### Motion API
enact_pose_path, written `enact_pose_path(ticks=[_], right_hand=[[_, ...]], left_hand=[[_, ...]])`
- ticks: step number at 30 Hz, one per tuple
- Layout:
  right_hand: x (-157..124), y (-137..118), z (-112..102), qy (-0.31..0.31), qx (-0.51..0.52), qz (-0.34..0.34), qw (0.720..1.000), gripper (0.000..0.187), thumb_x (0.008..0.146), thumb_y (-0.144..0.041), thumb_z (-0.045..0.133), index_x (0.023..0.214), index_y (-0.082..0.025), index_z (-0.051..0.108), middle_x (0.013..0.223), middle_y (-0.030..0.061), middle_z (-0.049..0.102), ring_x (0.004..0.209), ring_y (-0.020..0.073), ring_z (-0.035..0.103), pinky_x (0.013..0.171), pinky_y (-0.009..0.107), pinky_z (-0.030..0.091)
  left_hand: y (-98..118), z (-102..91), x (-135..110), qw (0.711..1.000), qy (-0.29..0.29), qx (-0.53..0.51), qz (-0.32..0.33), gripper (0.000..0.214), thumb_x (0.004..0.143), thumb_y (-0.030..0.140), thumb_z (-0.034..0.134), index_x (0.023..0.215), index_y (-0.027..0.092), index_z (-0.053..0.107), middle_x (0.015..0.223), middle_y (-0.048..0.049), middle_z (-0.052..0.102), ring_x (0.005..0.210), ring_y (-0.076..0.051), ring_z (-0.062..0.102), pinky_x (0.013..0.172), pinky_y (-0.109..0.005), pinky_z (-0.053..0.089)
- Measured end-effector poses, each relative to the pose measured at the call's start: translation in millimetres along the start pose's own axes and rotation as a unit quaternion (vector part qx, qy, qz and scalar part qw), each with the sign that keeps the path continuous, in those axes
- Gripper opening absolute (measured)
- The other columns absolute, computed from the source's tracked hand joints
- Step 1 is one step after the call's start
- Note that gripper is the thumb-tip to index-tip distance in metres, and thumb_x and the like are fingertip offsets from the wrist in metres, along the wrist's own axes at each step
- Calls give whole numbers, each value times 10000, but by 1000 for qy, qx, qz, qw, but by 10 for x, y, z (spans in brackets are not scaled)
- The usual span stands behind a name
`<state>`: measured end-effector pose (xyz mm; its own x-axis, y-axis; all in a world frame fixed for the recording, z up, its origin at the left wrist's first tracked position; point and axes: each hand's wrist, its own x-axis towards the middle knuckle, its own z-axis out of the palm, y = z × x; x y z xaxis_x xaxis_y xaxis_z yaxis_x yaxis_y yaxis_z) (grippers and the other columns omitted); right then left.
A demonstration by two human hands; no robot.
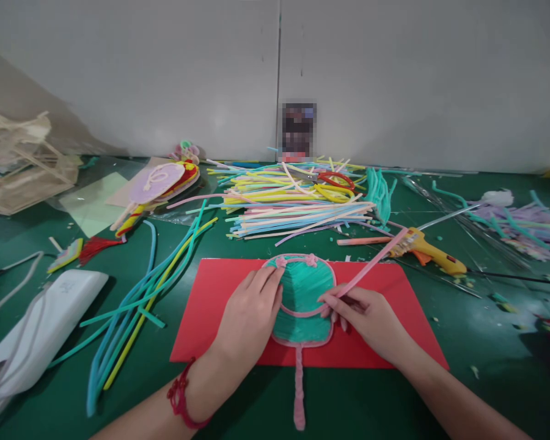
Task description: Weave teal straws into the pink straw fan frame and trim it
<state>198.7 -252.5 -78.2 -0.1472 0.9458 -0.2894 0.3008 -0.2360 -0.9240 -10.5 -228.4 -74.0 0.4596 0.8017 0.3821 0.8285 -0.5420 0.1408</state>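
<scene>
A round green fan (302, 287) with a pink rim, two small pink flowers near its top and a pink handle (299, 391) lies on a red sheet (211, 305). My left hand (250, 305) is closed on the fan's left edge, its fingers bent over the rim; the thumb is hidden. My right hand (360, 311) pinches a pink pipe cleaner (371, 264) near the fan's right edge. From there the strip curves across the lower part of the green face towards my left fingers, and its free end sticks up to the right.
Behind lie a heap of coloured pipe cleaners (297, 211) and scissors (334, 186). A yellow glue gun (433, 253) rests at right. On the left are a white power strip (59, 324), loose pipe cleaners (137, 311) and finished fans (158, 182). A wall stands at the back.
</scene>
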Motion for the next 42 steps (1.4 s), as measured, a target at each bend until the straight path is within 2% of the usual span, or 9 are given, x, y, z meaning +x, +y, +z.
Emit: enact_pose_path(ticks=[5, 10, 14, 19, 24, 29, 34, 38, 42], right_hand=[[-4, -9, 6, 3, -8, 1, 1000, 387, 802, -516, 535, 827, -160, 684, 736, 58, 688, 519, 101, 558, 509, 224, 477], [4, -27, 30, 12, -3, 4, 1000, 370, 790, -509, 553, 820, -163, 680, 747, 61, 698, 601, 136, 626, 591, 246, 529], [6, -24, 38, 12, -3, 3, 1000, 355, 787, -504, 558, 818, -172, 677, 750, 62, 702, 623, 151, 643, 613, 263, 546], [0, -8, 39, 12, -1, 2, 1000, 358, 789, -503, 553, 832, -170, 676, 740, 57, 697, 593, 139, 628, 586, 252, 538], [-3, -23, 39, 14, -13, 3, 1000, 347, 793, -489, 554, 829, -166, 675, 729, 54, 693, 589, 132, 617, 577, 243, 525], [-5, -26, 40, 11, -19, -3, 1000, 340, 804, -483, 542, 839, -171, 672, 735, 53, 692, 587, 133, 613, 578, 251, 522], [0, -18, 38, 8, -29, -9, 1000, 348, 810, -488, 528, 842, -173, 673, 746, 56, 696, 593, 137, 614, 570, 248, 518], [11, -7, 42, 7, -28, -14, 999, 337, 812, -477, 529, 843, -173, 670, 742, 54, 691, 582, 130, 606, 563, 238, 514], [17, -3, 46, 11, -19, -18, 1000, 326, 808, -470, 536, 839, -173, 666, 734, 51, 687, 578, 131, 605, 551, 234, 512]], left_hand=[[4, 3, 10, 1000, -10, -22, -5, 291, 893, 186, 403, 1130, 135, 564, 1109, -100, 644, 1002, -224, 607, 850, -359, 520], [26, -36, 4, 997, -7, -50, -61, 291, 887, 193, 421, 1150, 172, 545, 959, -68, 694, 886, -198, 646, 765, -314, 536], [25, -47, 5, 994, -3, -56, -98, 326, 887, 192, 429, 1202, 212, 507, 932, -37, 707, 835, -171, 663, 711, -258, 537], [25, -19, -25, 997, -9, -42, -59, 331, 883, 172, 415, 1194, 198, 526, 1029, -57, 692, 933, -193, 647, 799, -305, 535], [71, 0, -111, 999, -36, -2, -2, 427, 865, 105, 377, 1288, 133, 429, 1206, -113, 608, 1083, -240, 587, 856, -363, 522], [20, 19, -93, 1000, -16, -9, 14, 355, 860, 56, 366, 1171, 120, 525, 1095, -115, 666, 1005, -227, 625, 830, -351, 529], [-39, 15, 4, 995, -5, -84, -49, 253, 879, 131, 429, 1083, 195, 564, 1021, -53, 677, 949, -205, 619, 801, -346, 523], [-27, -29, 52, 988, -5, -99, -115, 135, 854, 178, 495, 973, 189, 558, 1008, -61, 613, 935, -208, 578, 770, -347, 501], [-24, -35, 67, 981, -45, -95, -166, 67, 836, 240, 528, 825, 174, 527, 859, -49, 568, 819, -206, 540, 691, -342, 468]])
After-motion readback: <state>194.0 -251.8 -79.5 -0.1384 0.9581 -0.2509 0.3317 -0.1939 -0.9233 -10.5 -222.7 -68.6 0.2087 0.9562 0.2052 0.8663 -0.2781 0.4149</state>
